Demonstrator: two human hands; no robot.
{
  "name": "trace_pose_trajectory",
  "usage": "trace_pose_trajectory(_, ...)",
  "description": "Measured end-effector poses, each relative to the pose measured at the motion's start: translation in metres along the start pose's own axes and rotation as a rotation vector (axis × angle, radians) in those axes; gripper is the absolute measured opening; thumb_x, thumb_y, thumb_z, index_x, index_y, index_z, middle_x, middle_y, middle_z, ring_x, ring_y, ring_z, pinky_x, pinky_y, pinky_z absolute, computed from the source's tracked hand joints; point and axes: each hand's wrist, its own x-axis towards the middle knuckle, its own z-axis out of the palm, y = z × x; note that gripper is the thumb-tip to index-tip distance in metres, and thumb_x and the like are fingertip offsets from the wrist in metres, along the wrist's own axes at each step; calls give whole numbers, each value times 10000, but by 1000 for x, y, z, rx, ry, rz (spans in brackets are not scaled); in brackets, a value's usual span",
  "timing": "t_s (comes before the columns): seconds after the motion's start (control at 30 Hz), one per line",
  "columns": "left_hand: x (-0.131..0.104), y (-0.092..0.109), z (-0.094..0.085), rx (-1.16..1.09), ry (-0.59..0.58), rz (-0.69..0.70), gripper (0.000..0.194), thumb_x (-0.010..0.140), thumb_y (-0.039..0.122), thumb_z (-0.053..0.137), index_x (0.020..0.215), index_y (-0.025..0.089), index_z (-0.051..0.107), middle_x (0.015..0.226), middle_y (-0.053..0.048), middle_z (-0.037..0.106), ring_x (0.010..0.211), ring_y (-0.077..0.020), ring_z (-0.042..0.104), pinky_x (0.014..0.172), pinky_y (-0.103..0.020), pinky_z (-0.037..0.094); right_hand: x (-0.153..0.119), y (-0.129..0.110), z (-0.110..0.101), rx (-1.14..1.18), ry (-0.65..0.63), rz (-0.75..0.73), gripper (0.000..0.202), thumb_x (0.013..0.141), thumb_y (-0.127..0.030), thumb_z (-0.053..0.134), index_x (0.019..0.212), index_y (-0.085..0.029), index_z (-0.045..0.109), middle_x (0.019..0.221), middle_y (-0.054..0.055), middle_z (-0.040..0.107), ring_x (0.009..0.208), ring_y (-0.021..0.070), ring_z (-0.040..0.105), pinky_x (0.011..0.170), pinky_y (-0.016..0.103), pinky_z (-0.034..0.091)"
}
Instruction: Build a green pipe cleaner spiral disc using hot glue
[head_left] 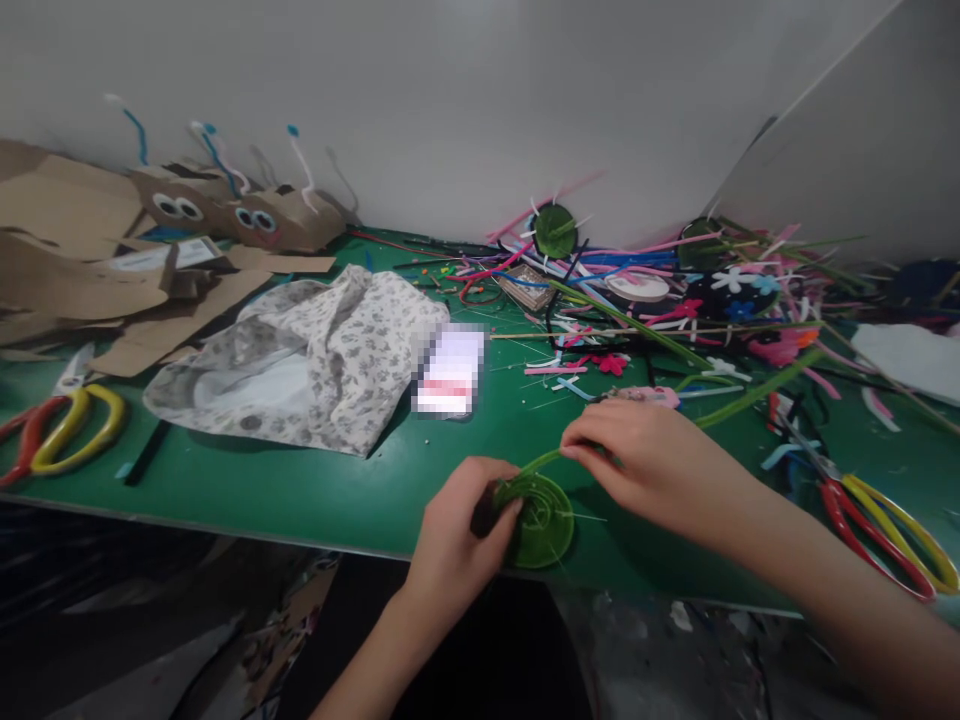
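Near the table's front edge, my left hand (469,525) pinches a round green coil (551,525) at its upper left rim, thumb lying over the top. The coil looks wound in rings from a green pipe cleaner, and thin pale strands stick out from it. From its upper side a green pipe cleaner (541,462) runs up to the right into my right hand (637,450), which is closed on it between thumb and fingers. Beyond that hand a green length (765,392) continues to the upper right. My palms hide part of the strip and the coil's left edge.
Red-and-yellow scissors (892,530) lie at right, another pair (67,430) at left. A patterned cloth (360,350) lies beside a blurred phone (454,370). Pipe cleaners and felt flowers (611,363) clutter the back right. Cardboard (75,205) and googly-eyed cardboard figures (255,215) stand back left.
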Motion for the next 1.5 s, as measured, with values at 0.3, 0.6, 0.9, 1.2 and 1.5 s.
trace_pose_trajectory(0.3, -2, -2, 1, 4, 3, -11, 256, 842, 91, 598, 1041, 249, 566, 984, 3, 619, 859, -142, 588, 731, -240, 497, -6, -5, 0, -3, -20, 40, 135, 893, -182, 539, 810, -201, 644, 795, 2, 677, 747, 163, 608, 671, 302, 408)
trace_pose_trajectory(0.6, -1, -2, 0, 20, -1, -12, 257, 835, 79, 595, 1022, 253, 570, 956, 8, 610, 849, -137, 580, 720, -235, 495, -38, -17, 21, 92, 42, 197, 163, 924, -210, 513, 899, -213, 675, 851, 15, 693, 785, 184, 640, 706, 322, 476)
trace_pose_trajectory(0.9, -2, 0, 0, 25, 14, -11, 229, 844, 87, 578, 1011, 243, 588, 958, -8, 619, 863, -147, 593, 721, -245, 518, -78, -45, 59, 442, 230, 642, 438, 874, -415, 602, 1281, -271, 529, 1057, 25, 718, 891, 177, 701, 723, 279, 593)
trace_pose_trajectory(1.2, 0, 0, 1, 43, 19, -44, 206, 841, 124, 597, 1011, 241, 598, 968, -10, 629, 853, -151, 604, 710, -254, 538, -82, -80, 96, 652, 560, 814, 273, 881, -366, 597, 1122, -243, 635, 1130, 43, 705, 1006, 188, 685, 831, 284, 591)
trace_pose_trajectory(1.5, -2, -1, 2, 32, 34, -22, 202, 840, 121, 600, 1002, 240, 597, 956, -10, 627, 857, -152, 608, 710, -253, 553, -71, -92, 100, 179, 715, 654, 134, 886, -250, 609, 880, -172, 717, 861, 28, 740, 758, 133, 693, 714, 224, 543)
